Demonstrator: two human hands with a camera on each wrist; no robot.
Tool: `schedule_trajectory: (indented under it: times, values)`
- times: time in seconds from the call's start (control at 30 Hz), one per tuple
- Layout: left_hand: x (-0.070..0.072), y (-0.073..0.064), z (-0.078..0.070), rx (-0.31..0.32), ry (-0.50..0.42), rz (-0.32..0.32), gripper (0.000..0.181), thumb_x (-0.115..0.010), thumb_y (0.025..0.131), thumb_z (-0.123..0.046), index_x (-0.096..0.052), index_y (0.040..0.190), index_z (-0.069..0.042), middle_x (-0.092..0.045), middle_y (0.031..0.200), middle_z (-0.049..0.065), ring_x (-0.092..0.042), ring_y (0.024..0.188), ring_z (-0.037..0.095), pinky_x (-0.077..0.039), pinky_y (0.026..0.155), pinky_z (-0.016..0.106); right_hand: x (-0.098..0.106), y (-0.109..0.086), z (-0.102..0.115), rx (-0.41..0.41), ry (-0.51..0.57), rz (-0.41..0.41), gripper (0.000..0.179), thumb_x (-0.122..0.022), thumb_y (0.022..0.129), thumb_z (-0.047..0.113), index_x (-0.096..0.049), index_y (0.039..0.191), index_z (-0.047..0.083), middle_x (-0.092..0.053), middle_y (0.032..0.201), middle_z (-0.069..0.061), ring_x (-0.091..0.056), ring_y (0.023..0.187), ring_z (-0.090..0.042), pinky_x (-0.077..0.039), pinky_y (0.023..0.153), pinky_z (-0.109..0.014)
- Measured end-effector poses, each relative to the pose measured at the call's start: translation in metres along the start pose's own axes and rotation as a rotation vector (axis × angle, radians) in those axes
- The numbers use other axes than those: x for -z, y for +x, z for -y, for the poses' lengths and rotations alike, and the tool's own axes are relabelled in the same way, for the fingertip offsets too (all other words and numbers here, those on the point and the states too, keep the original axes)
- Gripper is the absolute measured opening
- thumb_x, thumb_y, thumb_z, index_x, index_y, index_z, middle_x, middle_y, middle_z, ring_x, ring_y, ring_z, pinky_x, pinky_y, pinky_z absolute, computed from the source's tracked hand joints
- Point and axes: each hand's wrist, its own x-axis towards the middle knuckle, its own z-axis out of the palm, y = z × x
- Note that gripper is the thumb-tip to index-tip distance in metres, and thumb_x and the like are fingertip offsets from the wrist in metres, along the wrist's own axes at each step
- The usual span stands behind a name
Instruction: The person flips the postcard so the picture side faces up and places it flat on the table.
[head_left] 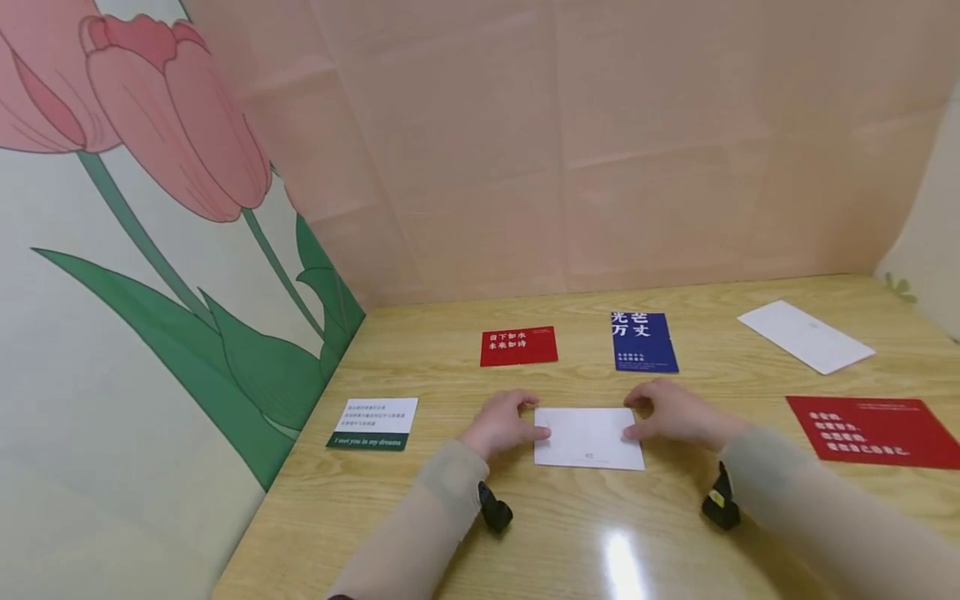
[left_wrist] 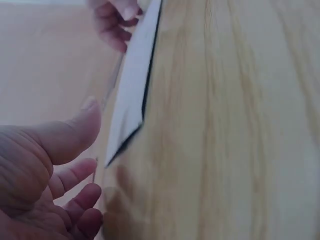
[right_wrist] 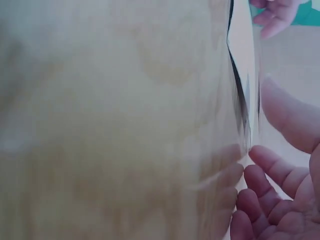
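A white card (head_left: pixel 588 450) with a small mark near its lower edge lies on the table between both hands. My left hand (head_left: pixel 508 423) is at its left end, thumb over the card and fingers by the far corner; the left wrist view shows a gap between thumb (left_wrist: pixel 82 127) and card. At the right end is my right hand (head_left: pixel 671 414), its thumb above the card. In the right wrist view the index fingertip (right_wrist: pixel 257 151) meets the card's edge, and the other fingers rest by the table, loosely bent. Neither hand visibly pinches the card.
Around lie a white-and-green card (head_left: pixel 372 423), a red card (head_left: pixel 519 346), a blue card (head_left: pixel 645 343), a blank-looking white card (head_left: pixel 806 336) and a larger red card (head_left: pixel 873 429). A tulip-patterned panel (head_left: pixel 180 333) borders the wooden table on the left; pinkish sheeting (head_left: pixel 570 167) hangs behind.
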Motion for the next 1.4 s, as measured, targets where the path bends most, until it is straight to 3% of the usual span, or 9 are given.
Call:
schedule_trajectory:
  times: [0.33,0.87,1.23,1.4]
  values:
    - [-0.003,0.011,0.004,0.074,0.017,-0.015,0.054,-0.087,0.067,-0.035,-0.065,0.116,-0.028,-0.054,0.12,-0.003,-0.042,0.115,0.023,-0.034,0.101,0.046,-0.004,0.003,0.005,-0.061,0.112,-0.005,0.062,-0.086,0.069,0.029,-0.059,0.116,-0.001,-0.057,0.114,-0.017,-0.049,0.101,-0.033,-0.037,0.096,-0.056]
    - [-0.007,0.013,0.004,0.074,0.052,-0.04,0.05,-0.088,0.066,-0.036,-0.064,0.11,-0.029,-0.052,0.117,-0.003,-0.04,0.112,0.023,-0.033,0.097,0.045,-0.008,0.006,0.01,-0.198,0.062,-0.037,0.051,-0.084,0.073,0.025,-0.061,0.11,-0.001,-0.059,0.1,-0.013,-0.052,0.087,-0.027,-0.045,0.079,-0.042]
    - [-0.006,0.011,0.003,0.08,0.059,-0.009,0.05,-0.088,0.066,-0.036,-0.062,0.108,-0.029,-0.053,0.11,-0.005,-0.041,0.108,0.021,-0.038,0.091,0.043,-0.011,0.006,0.008,-0.176,0.095,-0.038,0.045,-0.083,0.075,0.018,-0.057,0.106,-0.001,-0.056,0.095,-0.011,-0.051,0.085,-0.026,-0.044,0.075,-0.038]
    - [-0.006,0.012,0.003,0.062,0.068,0.0,0.052,-0.087,0.067,-0.035,-0.063,0.112,-0.031,-0.053,0.115,-0.005,-0.04,0.11,0.021,-0.036,0.094,0.044,-0.011,0.005,0.009,-0.169,0.205,-0.042,0.043,-0.079,0.078,0.009,-0.053,0.111,-0.003,-0.052,0.091,-0.011,-0.05,0.083,-0.025,-0.041,0.071,-0.035]
